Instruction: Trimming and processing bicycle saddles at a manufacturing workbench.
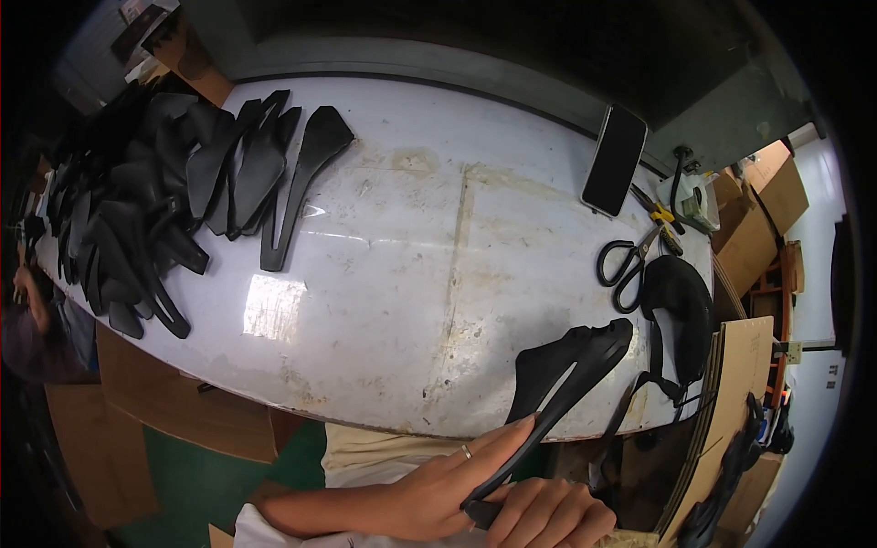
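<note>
Both hands hold one long black moulded saddle-shaped shell with a central slot (566,374) at the near edge of the white, scuffed, stained surface (411,274). The left hand (438,498) lies along the shell's narrow end, fingers extended and pressed flat against its side, a ring on one finger. The right hand (548,516) grips the same narrow end from below, fingers curled shut around it. The shell's wide end points up and right, raised over the surface edge; whether it touches the surface cannot be determined.

At the far left of the surface sits a large heap of similar black shells (137,201), overlapping one another, with one slotted shell (297,183) lying at the heap's right margin. At the right end lie a black-handled pair of scissors (626,260), a dark phone (615,160) propped face down against the back edge, and a rounded black padded piece (681,306) just beside the scissors. A roll of tape (699,201) sits behind them. Brown cardboard boxes (758,219) stand to the right, well apart from the hands, and cardboard sheets (183,411) lie below the surface.
</note>
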